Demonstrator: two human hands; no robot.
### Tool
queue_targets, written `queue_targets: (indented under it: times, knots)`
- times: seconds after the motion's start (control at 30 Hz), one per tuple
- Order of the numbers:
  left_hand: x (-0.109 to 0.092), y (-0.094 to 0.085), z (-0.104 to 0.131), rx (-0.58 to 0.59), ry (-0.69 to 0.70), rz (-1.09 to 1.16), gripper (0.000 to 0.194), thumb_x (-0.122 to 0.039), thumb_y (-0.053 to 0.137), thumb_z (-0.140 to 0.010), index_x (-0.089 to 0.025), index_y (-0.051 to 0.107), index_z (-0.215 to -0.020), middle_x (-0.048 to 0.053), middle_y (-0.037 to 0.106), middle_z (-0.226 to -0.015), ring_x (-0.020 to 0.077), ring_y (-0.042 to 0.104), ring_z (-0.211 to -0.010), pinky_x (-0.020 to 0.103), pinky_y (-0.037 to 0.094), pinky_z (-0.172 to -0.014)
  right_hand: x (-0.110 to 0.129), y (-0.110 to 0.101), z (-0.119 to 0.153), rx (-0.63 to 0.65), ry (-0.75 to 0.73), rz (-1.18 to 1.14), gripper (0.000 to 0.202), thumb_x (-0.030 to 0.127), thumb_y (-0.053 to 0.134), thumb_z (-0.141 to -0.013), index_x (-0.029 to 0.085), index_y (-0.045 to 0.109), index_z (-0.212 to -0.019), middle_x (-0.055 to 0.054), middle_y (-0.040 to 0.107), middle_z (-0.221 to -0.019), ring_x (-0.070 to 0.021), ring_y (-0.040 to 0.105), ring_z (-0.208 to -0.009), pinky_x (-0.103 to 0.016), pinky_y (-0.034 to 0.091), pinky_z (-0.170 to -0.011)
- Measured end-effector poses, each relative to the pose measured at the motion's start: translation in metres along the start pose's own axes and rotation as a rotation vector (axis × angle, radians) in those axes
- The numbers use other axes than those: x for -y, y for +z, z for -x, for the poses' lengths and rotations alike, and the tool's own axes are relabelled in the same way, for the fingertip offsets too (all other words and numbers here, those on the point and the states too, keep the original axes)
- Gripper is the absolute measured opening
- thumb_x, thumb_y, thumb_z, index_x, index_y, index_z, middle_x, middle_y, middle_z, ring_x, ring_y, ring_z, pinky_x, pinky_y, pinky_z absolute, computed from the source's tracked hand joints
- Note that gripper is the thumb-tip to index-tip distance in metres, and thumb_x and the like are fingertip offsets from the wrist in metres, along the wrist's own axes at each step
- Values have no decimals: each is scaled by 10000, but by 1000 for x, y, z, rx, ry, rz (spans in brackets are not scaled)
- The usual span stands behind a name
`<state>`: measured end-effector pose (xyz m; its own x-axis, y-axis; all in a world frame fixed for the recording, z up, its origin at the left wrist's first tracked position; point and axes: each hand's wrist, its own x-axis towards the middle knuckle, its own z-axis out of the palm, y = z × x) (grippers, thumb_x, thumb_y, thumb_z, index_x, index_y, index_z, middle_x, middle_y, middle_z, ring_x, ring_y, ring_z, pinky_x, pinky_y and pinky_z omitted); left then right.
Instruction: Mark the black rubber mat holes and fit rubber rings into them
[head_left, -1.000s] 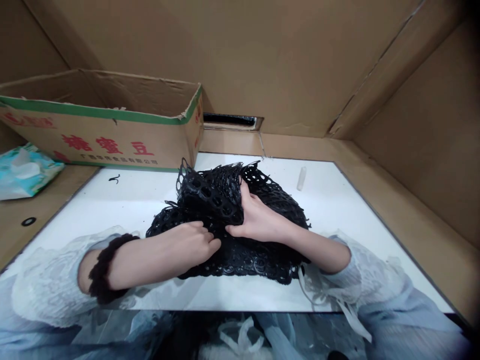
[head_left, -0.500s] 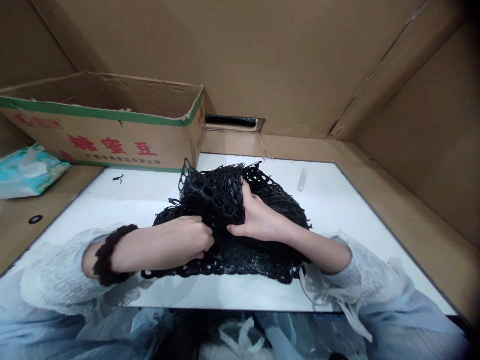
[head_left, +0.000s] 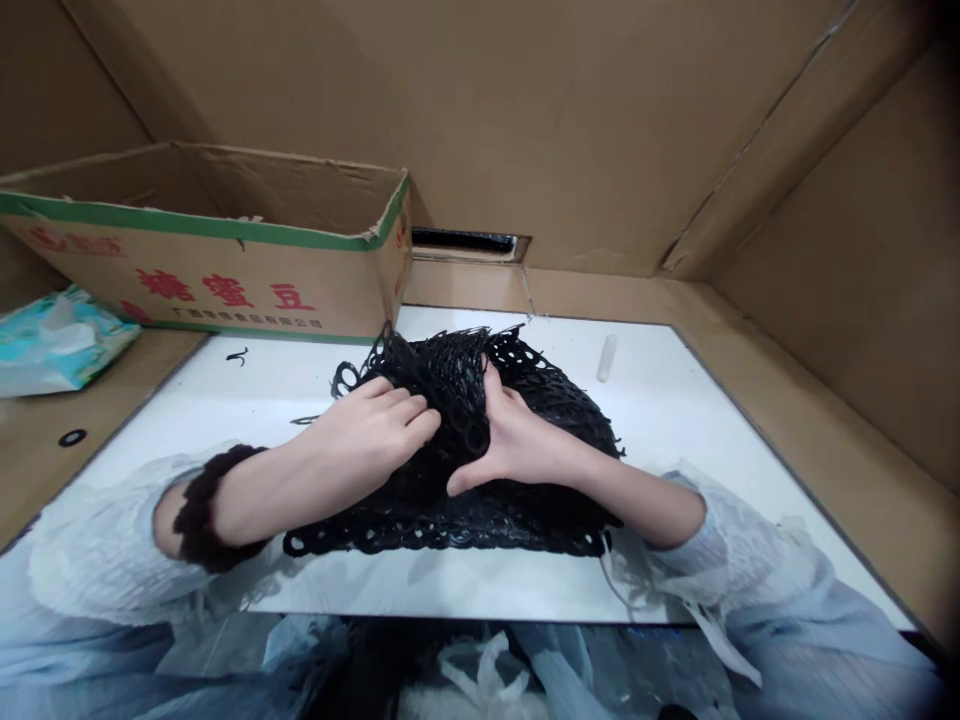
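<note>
A pile of black perforated rubber sheets, full of round holes and with ragged edges, lies in front of me on a white board. My left hand is closed on part of a sheet at the pile's left side, its fingertips tucked out of sight. Loose black rings and strips stick out beyond its knuckles. My right hand grips the folded-back sheets from the right. Its thumb lies toward me on the near side, one finger shows on top, and the other fingertips are hidden among the layers.
A cardboard box with a green rim stands back left, a blue tissue pack beside it. On the white board lie a clear tube and a black scrap. A black ring lies left. Cardboard walls surround the back and right.
My left hand has moved forward from the near layers, lifting a sheet's left part into the fold. The right hand stays almost in place, its thumb a little lower.
</note>
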<state>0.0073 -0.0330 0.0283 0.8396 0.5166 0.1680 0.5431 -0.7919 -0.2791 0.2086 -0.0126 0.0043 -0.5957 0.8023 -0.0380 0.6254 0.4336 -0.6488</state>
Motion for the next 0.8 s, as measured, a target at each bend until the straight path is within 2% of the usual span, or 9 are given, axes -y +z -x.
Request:
queue_targets:
  times: [0.07, 0.17, 0.23, 0.3, 0.37, 0.43, 0.53, 0.6, 0.8]
  knots:
    - [1, 3, -2, -90, 7, -37, 129, -53, 452, -779, -136, 548, -801, 64, 599, -749, 190, 542, -689, 312, 375, -671, 0, 2, 0, -15, -34, 26, 1366, 544, 725, -519, 12, -214, -1356, -284, 130, -1427, -359, 124, -1339, -503, 127, -1062]
    - [1, 1, 0, -154, -35, -58, 118, -93, 448, -819, -123, 551, -870, 99, 606, -832, 212, 552, -774, 326, 381, -710, 2, 2, 0, -47, -61, 44, 1164, 383, 653, -664, 45, -213, -1365, -250, 158, -1434, -309, 222, -1322, -466, 176, -1059]
    - [-1, -4, 3, -94, -21, 30, 82, -131, 463, -836, -148, 543, -836, 71, 597, -810, 190, 546, -743, 304, 378, -689, 3, 0, 0, -55, -57, 29, 1119, 333, 622, -687, 58, -227, -1362, -240, 176, -1434, -290, 276, -1302, -457, 210, -1048]
    - [-4, -5, 6, 31, 70, 158, 58, -167, 502, -830, -173, 533, -782, 26, 589, -763, 158, 532, -686, 282, 370, -667, 5, -1, -1, -57, -43, 13, 1126, 330, 627, -678, 67, -228, -1363, -236, 203, -1427, -287, 290, -1295, -457, 224, -1042]
    - [-8, 0, 9, 154, 159, 244, 50, -185, 558, -800, -185, 535, -755, -2, 589, -739, 142, 521, -658, 277, 360, -664, 6, -3, -1, -57, -25, 6, 1124, 333, 632, -674, 73, -212, -1369, -232, 231, -1417, -286, 287, -1295, -452, 230, -1040]
    - [-12, 9, 11, 222, 191, 276, 71, -199, 611, -761, -189, 543, -741, -12, 594, -738, 141, 517, -659, 280, 351, -665, 6, -3, -1, -57, -10, 5, 1115, 337, 633, -673, 75, -191, -1377, -227, 261, -1405, -284, 287, -1295, -446, 233, -1039]
    - [-16, 21, 12, 249, 168, 266, 100, -206, 652, -718, -183, 554, -714, -8, 599, -728, 147, 519, -653, 289, 342, -661, 7, -3, -1, -56, -14, -7, 1107, 338, 630, -677, 66, -183, -1377, -219, 341, -1363, -274, 328, -1272, -442, 234, -1036]
    - [-17, 23, 12, 238, 158, 227, 73, -168, 630, -718, -179, 561, -697, -1, 600, -710, 155, 526, -652, 300, 340, -673, 8, -3, -1, -55, -18, -13, 1101, 337, 625, -681, 55, -181, -1376, -216, 379, -1338, -269, 351, -1257, -441, 235, -1034]
    - [-14, 10, 12, 275, 163, 253, 181, -33, 531, -716, -180, 533, -611, -5, 600, -681, 140, 537, -632, 295, 345, -668, 8, -3, 0, -49, -2, -5, 1086, 344, 616, -684, 49, -164, -1380, -218, 394, -1324, -277, 368, -1242, -441, 231, -1031]
